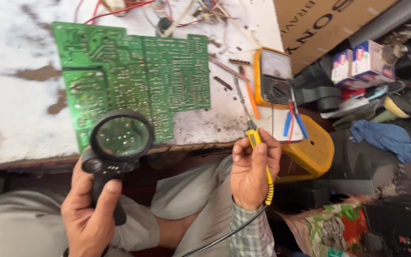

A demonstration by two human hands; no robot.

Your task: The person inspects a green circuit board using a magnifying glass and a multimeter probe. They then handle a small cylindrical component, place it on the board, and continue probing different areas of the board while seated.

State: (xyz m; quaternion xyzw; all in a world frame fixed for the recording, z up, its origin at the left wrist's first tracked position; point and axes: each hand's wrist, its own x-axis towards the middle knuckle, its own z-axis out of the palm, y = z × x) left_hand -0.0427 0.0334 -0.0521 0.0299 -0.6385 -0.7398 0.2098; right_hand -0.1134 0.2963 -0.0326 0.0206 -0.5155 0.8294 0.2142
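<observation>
Green circuit board (134, 78), black magnifier (118, 143), yellow soldering iron (259, 152), orange-cased meter (274, 76), blue cloth (388, 138)

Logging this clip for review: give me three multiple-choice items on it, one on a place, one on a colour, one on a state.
1. Where is the magnifying glass?
A. Over the circuit board's near edge
B. On the floor
C. Beside the meter

2. What colour is the circuit board?
A. Blue
B. Green
C. Red

3. What is the right hand doing?
A. Lying flat and empty
B. Gripping a soldering iron
C. Holding a cloth

Answers: 1 A, the left hand holds it there. 2 B, its surface is green. 3 B, fingers wrap the yellow handle.
</observation>
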